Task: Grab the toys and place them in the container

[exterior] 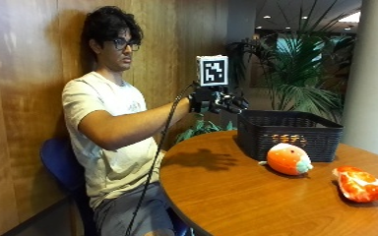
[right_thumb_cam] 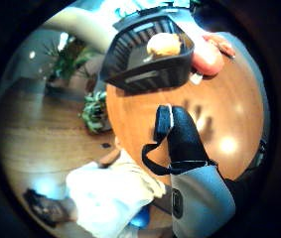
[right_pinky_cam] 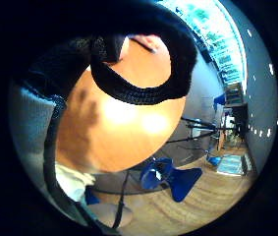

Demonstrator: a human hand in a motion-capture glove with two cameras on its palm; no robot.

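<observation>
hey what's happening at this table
A person seated at a round wooden table is clearing toys into a black basket. The gloved right hand hovers in the air beside the basket, fingers relaxed and holding nothing. One orange toy already lies inside the basket. Two more are still on the table: a round orange toy right in front of the basket and a red-orange toy further along.

Black slatted basket on orange-brown wood table. Beside basket: orange round toy w/ white-teal end; further from basket, red-orange toy w/ white mottling. Inside basket: yellow-orange toy. Right hand gloved black.
</observation>
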